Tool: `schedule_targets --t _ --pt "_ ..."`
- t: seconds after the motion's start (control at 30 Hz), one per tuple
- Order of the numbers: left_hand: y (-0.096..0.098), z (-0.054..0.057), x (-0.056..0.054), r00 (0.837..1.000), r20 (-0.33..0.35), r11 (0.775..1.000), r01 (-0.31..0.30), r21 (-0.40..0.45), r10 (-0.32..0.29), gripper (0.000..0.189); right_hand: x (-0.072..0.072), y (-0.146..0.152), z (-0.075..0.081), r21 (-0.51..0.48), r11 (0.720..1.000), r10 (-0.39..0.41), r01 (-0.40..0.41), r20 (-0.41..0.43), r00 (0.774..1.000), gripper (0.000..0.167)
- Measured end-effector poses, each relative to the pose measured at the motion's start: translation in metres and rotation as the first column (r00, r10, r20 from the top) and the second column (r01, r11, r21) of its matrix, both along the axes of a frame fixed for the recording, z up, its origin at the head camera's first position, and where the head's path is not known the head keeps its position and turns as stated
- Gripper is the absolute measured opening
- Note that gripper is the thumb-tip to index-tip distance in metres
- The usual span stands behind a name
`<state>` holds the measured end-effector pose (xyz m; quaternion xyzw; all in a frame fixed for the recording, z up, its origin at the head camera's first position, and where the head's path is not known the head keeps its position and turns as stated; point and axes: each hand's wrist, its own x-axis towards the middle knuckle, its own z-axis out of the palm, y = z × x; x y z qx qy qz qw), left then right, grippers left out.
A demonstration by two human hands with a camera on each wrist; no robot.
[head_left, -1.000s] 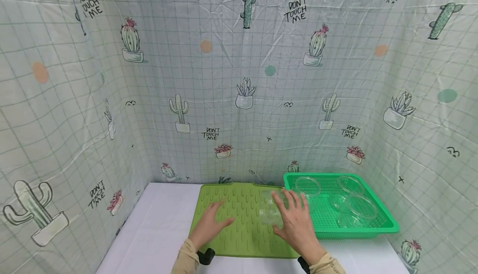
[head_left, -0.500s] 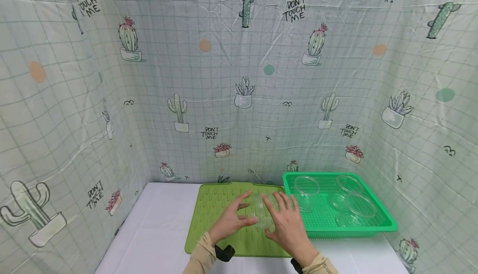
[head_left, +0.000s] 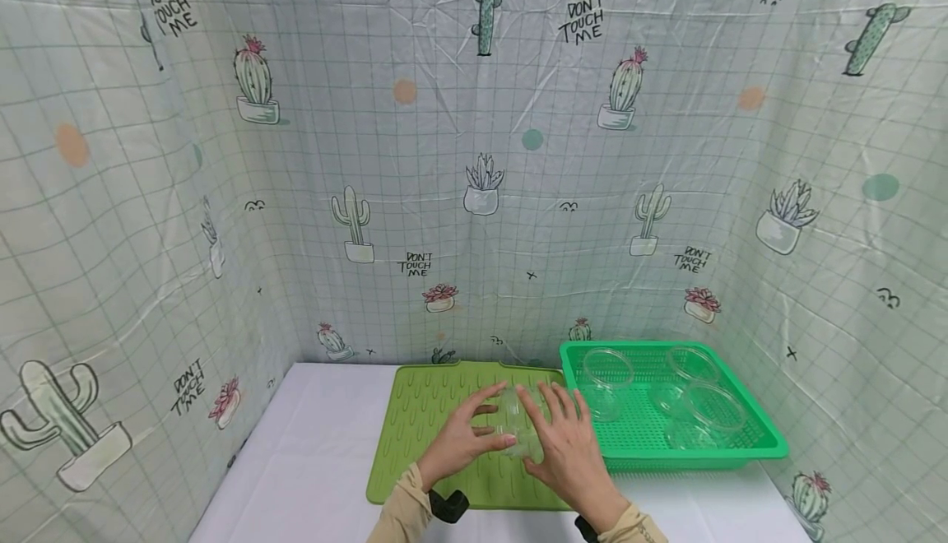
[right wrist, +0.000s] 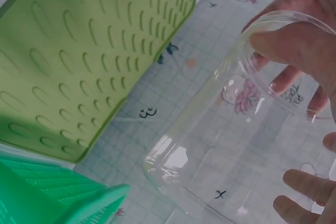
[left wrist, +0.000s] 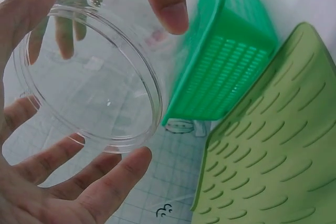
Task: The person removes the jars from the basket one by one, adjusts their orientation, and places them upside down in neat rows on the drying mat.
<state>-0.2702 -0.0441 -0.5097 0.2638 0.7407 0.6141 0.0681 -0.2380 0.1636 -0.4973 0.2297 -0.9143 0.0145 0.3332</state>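
A clear, wide-mouthed plastic jar (head_left: 513,423) is held on its side above the mat, between both hands. My left hand (head_left: 461,444) holds its rim end, with the thumb at one side of the rim and the fingers at the other, as the left wrist view shows of the jar (left wrist: 107,85). My right hand (head_left: 569,449) curls its fingers and thumb round the jar's body from the right. In the right wrist view the jar (right wrist: 210,145) looks see-through, with fingers showing through it. The mat beneath is a ribbed green mat (head_left: 415,444).
A green slotted basket (head_left: 689,462) stands right of the mat, with three similar clear containers in it. White cloth (head_left: 311,444) covers the table. A cactus-print curtain (head_left: 474,263) rises behind and at both sides.
The left hand has moved right and come onto the jar. The right hand has brought the jar slightly left and keeps holding it.
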Motion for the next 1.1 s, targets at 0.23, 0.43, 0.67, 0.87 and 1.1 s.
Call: schedule_targets --t 0.23,0.43,0.67,0.87,1.1 --pt "-0.011 -0.007 -0.002 0.999 0.016 0.999 -0.029 0.018 0.029 0.068 0.000 0.011 0.005 -0.269 0.963 0.084 -0.019 0.232 0.969 0.122" --pt "-0.026 -0.001 -0.001 0.998 0.058 0.997 -0.035 0.070 0.031 0.068 -0.006 0.035 0.018 -0.731 0.676 0.391 0.094 0.463 0.795 0.104" --pt "-0.034 0.000 -0.001 0.999 0.037 0.998 -0.036 0.054 0.034 0.066 -0.012 0.051 0.014 -0.890 0.349 0.706 0.294 0.456 0.542 0.073" --pt "-0.037 -0.002 -0.001 1.000 0.021 0.999 -0.022 0.042 0.021 0.066 -0.014 0.044 -0.006 -0.876 0.342 0.802 0.340 0.461 0.380 0.065" --pt "-0.041 -0.005 0.001 0.998 0.049 0.999 -0.031 0.039 0.029 0.067 -0.017 0.038 -0.018 -0.868 0.351 0.845 0.351 0.455 0.280 0.067"
